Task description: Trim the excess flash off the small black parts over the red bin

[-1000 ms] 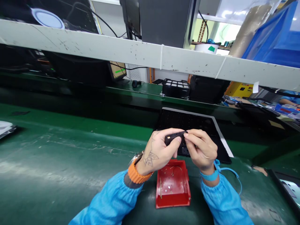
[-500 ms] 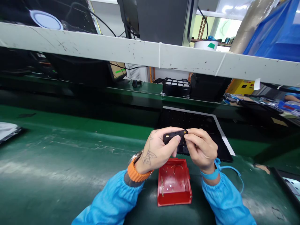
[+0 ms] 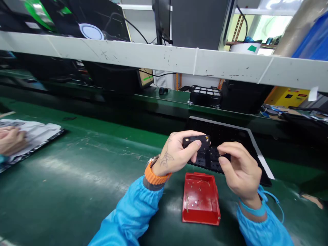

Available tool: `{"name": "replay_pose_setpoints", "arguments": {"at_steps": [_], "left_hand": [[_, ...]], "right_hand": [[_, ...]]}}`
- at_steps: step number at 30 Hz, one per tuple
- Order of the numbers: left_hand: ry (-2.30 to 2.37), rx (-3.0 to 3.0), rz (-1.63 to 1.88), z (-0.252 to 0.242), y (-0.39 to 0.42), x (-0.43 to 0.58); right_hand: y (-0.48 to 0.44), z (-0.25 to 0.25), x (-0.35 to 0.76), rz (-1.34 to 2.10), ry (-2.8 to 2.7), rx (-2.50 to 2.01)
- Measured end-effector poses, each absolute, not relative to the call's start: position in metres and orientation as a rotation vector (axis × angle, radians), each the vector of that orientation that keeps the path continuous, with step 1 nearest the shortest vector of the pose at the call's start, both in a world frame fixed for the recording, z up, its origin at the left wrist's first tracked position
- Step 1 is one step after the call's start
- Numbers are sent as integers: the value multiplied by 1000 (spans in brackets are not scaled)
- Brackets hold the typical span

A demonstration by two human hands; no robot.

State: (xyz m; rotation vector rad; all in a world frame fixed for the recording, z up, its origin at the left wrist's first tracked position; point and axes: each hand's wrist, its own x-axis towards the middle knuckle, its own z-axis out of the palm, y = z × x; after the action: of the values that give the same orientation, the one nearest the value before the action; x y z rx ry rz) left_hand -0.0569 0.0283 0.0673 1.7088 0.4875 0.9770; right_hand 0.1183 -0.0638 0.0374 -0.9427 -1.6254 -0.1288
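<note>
My left hand (image 3: 176,152) pinches a small, flat black electronic part (image 3: 204,140) with gold-coloured contacts at its ends. The thumb presses on its face and the fingers lie behind. To the right of the part, my right hand (image 3: 242,169) hovers with thumb and forefinger apart, and I see nothing between them. Below both hands a red plastic bin (image 3: 201,217) sits on the green bench, with several tiny bits scattered inside. Behind the hands lies a flat black tray-like panel (image 3: 225,129) with a light border.
At the far left, another person's hands (image 3: 11,140) rest on a white and black sheet-like item (image 3: 48,131). A scuffed white shelf beam (image 3: 153,56) crosses above the bench. A black box with a gridded top (image 3: 205,97) stands at the back.
My right hand has come away from the black part, moving right and opening. The left hand keeps hold of the part. The view has turned left, bringing another person's hands into sight.
</note>
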Motion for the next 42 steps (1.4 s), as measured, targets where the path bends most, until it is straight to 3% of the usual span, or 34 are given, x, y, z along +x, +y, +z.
{"name": "replay_pose_setpoints", "arguments": {"at_steps": [6,14,20,28,35,42], "left_hand": [[480,1724,985,64,20,-51],[494,1728,1014,66,19,-52],[449,1714,944,66,20,-54],[377,1745,792,68,19,-59],[406,1717,863,69,18,-58],[443,1747,862,70,16,-58]], "right_hand": [[-58,34,116,-470,-1780,-1032],[-63,43,127,-528,-1918,-1022],[-75,53,130,-366,-1970,-1008],[-90,68,142,173,-2119,-915],[-89,61,137,-294,-2078,-1112],[-92,59,137,-406,-2191,-1153]]}}
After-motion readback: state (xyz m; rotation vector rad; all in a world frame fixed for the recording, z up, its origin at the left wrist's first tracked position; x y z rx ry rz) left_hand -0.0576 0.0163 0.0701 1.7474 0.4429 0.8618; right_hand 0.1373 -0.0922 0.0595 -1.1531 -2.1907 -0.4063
